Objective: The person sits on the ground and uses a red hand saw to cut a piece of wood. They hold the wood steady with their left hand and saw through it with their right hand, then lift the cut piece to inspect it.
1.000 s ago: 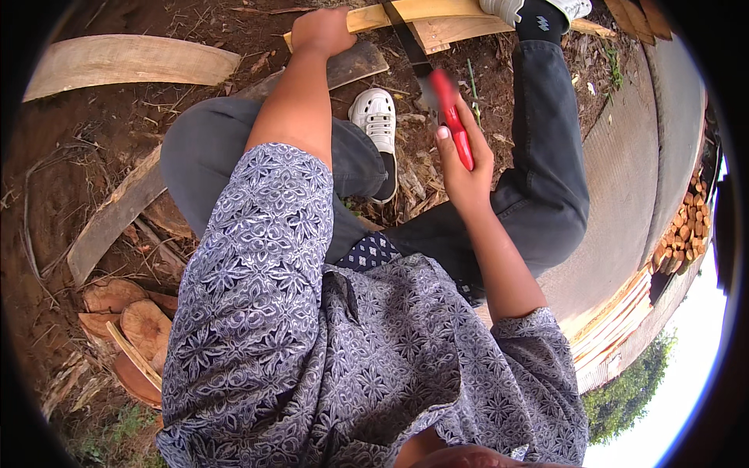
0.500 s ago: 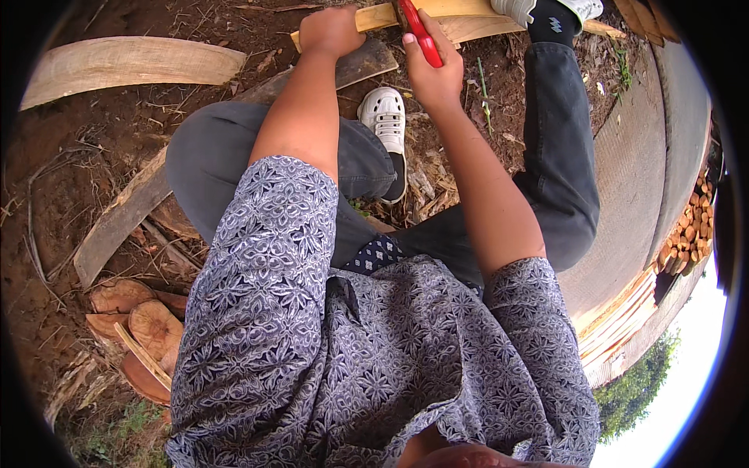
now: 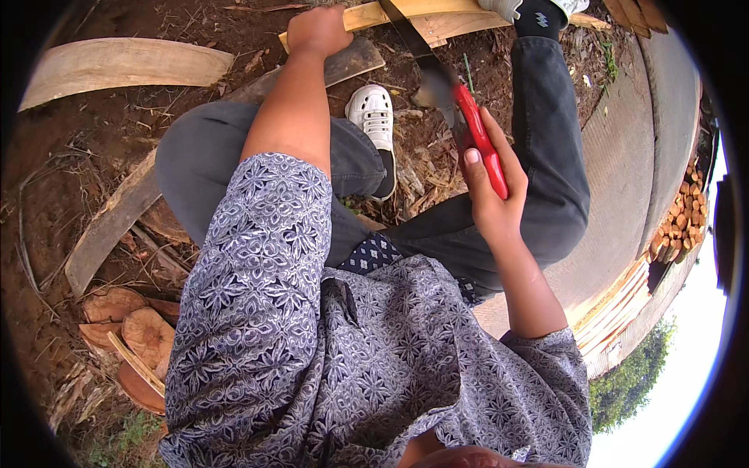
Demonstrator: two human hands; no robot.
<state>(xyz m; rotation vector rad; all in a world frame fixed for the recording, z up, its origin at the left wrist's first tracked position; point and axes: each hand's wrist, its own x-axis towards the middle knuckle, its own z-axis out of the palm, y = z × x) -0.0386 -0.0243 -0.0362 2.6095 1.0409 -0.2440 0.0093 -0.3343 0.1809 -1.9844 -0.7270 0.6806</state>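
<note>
Red-handled knife [image 3: 460,117] (blade dark) clamped in right hand [image 3: 490,204]; left hand [image 3: 316,31] grips plank [image 3: 413,11].

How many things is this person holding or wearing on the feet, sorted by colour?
Red: 1, the handle of the machete, held in the right hand.
Pale yellow wood: 1, the plank, gripped by the left hand.
White: 2, the clog and the shoe at the top edge.
Total: 4
</note>
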